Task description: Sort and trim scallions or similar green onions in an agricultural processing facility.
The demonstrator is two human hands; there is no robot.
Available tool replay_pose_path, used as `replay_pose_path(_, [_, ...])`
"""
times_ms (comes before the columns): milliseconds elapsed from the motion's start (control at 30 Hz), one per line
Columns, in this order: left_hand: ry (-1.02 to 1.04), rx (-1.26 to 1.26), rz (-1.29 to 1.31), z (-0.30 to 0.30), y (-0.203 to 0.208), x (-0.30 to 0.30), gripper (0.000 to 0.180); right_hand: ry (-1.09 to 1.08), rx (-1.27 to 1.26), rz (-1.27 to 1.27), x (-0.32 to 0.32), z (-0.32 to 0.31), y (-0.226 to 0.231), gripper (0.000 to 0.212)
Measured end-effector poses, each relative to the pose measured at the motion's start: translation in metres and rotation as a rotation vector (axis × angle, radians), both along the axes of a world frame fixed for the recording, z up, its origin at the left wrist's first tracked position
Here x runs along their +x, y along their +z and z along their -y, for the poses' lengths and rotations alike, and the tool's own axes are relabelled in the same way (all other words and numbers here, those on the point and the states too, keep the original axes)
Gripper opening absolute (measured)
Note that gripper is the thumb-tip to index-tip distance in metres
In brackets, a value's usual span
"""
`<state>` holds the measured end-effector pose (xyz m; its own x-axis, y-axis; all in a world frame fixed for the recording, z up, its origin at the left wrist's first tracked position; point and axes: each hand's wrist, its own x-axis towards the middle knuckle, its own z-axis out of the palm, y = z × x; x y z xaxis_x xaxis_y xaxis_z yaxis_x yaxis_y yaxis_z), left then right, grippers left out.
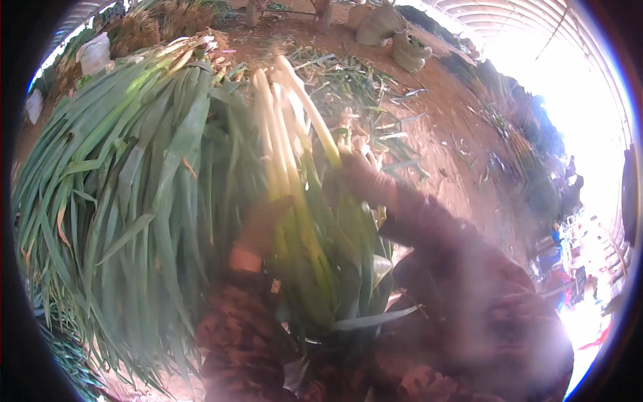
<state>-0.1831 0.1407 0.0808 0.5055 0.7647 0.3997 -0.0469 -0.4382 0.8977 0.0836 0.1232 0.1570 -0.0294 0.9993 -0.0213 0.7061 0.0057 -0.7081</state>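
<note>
A loose bunch of long green onions [278,141] stands in front of me, white ends upward and green leaves trailing down toward my lap. My left hand [266,221], blurred, is closed against its left side, over the stalks. On the right side, my right hand [362,179] is closed around stalks near where white turns green; its fingertips are partly hidden. To the left lies a big heap of green onions [147,154], leaves spread toward me and white roots at the far end. Both forearms wear dark patterned sleeves.
Loose leaf scraps [355,77] litter the brown dirt floor [442,134] beyond my hands. Pale sacks [410,52] stand at the far right, and a white sack [94,53] at the far left. More green piles line the right, under a curved roof frame.
</note>
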Motion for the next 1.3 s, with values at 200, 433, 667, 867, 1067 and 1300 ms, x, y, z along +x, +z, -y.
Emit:
replay_pose_path(200, [-0.193,-0.529,0.201,-0.001,0.018,-0.002,0.037,-0.331,0.064,0.495,0.007,-0.05,0.1,0.032])
replay_pose_path(433, [-0.163,-0.779,0.238,-0.003,0.027,-0.008,0.031,-0.158,-0.02,0.505,0.053,-0.029,0.086,0.044])
replay_pose_path(667, [-0.072,-0.365,0.093,-0.008,-0.02,0.012,0.035,-0.31,-0.14,-0.136,0.003,0.013,0.01,0.059])
replay_pose_path(867, [-0.288,-0.696,0.229,0.026,0.015,0.044,0.055,-0.287,-0.127,-0.471,-0.068,0.041,-0.026,0.079])
replay_pose_path(1067, [-0.283,-0.43,0.115,0.06,-0.012,0.065,0.073,-0.255,-0.313,-0.639,-0.068,0.036,-0.015,0.063])
replay_pose_path(1300, [-0.545,-0.487,-0.005,0.062,0.042,0.039,0.05,-0.391,-0.326,-0.759,-0.018,0.036,0.033,0.062])
